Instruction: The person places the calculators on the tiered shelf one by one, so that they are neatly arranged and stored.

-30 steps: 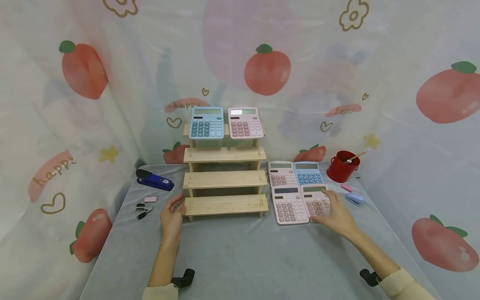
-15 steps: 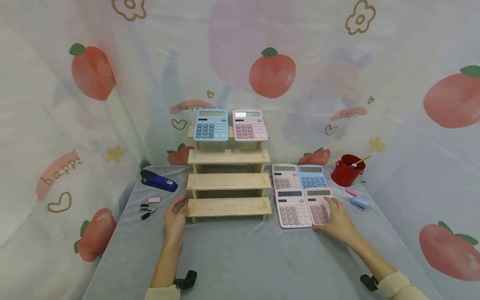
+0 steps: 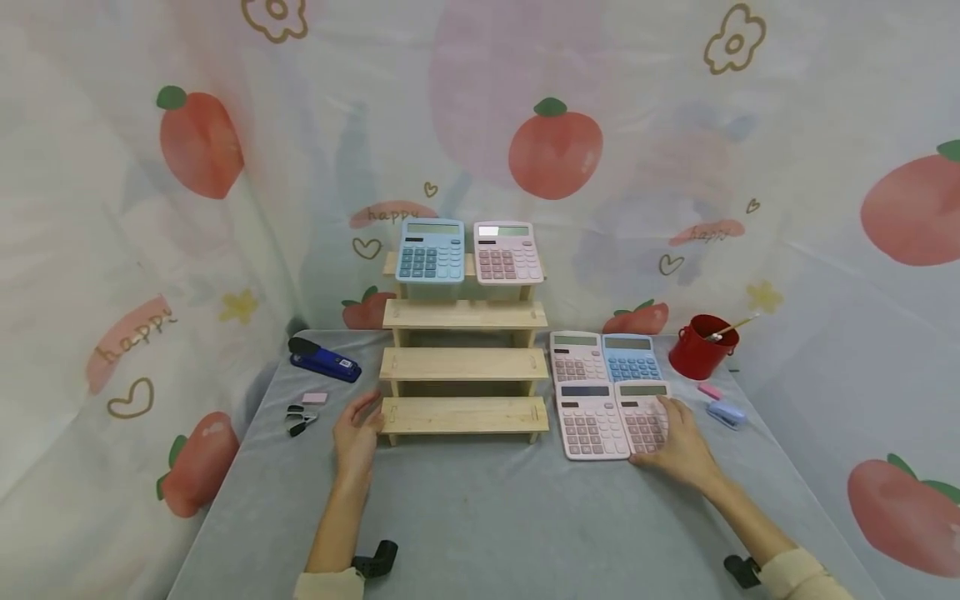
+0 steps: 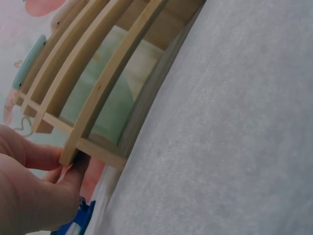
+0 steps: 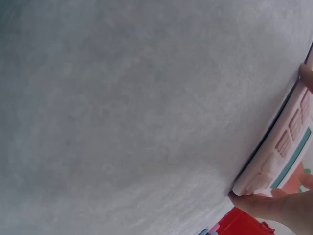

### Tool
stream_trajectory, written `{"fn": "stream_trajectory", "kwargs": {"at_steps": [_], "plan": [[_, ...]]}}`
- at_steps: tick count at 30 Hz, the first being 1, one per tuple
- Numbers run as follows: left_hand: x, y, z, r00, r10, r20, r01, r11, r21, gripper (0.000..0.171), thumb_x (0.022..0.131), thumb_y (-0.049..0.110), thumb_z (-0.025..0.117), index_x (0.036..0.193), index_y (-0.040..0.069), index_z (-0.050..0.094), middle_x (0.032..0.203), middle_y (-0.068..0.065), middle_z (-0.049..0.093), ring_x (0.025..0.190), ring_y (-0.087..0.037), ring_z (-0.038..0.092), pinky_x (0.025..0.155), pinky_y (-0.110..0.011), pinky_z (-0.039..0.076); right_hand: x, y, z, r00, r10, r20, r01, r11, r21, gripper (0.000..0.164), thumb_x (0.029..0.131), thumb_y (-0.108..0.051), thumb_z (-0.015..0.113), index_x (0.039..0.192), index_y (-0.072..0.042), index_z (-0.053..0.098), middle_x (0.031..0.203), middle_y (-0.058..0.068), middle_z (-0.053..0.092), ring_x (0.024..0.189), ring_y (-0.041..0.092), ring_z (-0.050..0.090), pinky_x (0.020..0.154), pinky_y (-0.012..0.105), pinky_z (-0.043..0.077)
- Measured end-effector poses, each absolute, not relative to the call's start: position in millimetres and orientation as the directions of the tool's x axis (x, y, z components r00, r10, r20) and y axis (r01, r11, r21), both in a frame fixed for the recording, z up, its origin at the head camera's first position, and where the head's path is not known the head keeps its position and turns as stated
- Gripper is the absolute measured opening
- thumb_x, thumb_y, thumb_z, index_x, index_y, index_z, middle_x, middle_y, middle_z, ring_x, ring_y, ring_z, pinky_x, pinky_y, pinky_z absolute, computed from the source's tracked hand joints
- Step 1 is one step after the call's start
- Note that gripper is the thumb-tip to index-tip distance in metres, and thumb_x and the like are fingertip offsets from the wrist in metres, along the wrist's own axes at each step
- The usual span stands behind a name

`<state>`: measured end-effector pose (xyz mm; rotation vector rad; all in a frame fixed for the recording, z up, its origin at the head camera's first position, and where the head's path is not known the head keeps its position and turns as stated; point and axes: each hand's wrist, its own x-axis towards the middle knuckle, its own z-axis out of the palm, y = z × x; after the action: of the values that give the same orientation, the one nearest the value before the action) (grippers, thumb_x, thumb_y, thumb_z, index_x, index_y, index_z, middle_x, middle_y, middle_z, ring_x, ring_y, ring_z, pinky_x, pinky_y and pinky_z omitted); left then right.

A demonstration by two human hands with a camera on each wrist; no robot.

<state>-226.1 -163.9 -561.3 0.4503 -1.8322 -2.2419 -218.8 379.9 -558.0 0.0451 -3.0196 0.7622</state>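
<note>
My left hand [image 3: 356, 439] pinches the left end of the lowest board of a four-step wooden display rack [image 3: 465, 415]; the left wrist view shows thumb and fingers around that board end [image 4: 71, 152]. My right hand [image 3: 684, 448] holds the front-right pink calculator [image 3: 643, 421] of a block on the table, thumb at its lower edge and fingers along its right side. In the right wrist view, fingertips meet two corners of this pink calculator [image 5: 274, 159]. Directly beside it lies another pink calculator [image 3: 592, 425]; behind are a pink one [image 3: 577, 358] and a blue one [image 3: 632, 360].
On the rack's top step lean a blue calculator [image 3: 431, 252] and a pink calculator [image 3: 507, 253]. Left of the rack lie a blue stapler [image 3: 324, 360], a pink eraser [image 3: 315, 398] and black-tipped clips [image 3: 302, 421]. A red bucket [image 3: 699, 350] and small light-blue stapler [image 3: 726, 413] stand at right.
The head view has shifted slightly, so the whole scene sits farther right in it. Both hands keep their places at the rack and the pink calculator.
</note>
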Motion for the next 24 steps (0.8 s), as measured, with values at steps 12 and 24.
{"fn": "stream_trajectory", "kwargs": {"at_steps": [12,24], "plan": [[-227.4,-162.9,-561.5,-0.925,-0.369,-0.091,-0.011,-0.214,0.977,0.05,0.093,-0.016,0.056,0.141,-0.003,0.056,0.149,-0.02,0.054,0.136,-0.039,0.054,0.085,-0.012,0.051,-218.3,379.3,-561.3,-0.997,-0.007,0.075,-0.042,0.878,-0.477,0.128,0.071,-0.041,0.095,0.163,-0.001,0.016,0.157,0.036,0.02,0.132,0.059,0.036,0.104,0.079,0.036],[-225.6,-161.9,-559.0,-0.922,-0.375,-0.092,-0.01,-0.214,0.977,0.05,0.093,-0.016,0.055,0.142,-0.004,0.056,0.149,-0.022,0.054,0.137,-0.04,0.054,0.084,-0.012,0.051,-213.9,370.2,-529.1,-0.977,-0.023,0.213,-0.135,0.839,-0.527,0.126,0.07,-0.025,0.095,0.166,-0.011,0.016,0.157,0.033,0.023,0.132,0.055,0.032,0.1,0.082,0.034]]}}
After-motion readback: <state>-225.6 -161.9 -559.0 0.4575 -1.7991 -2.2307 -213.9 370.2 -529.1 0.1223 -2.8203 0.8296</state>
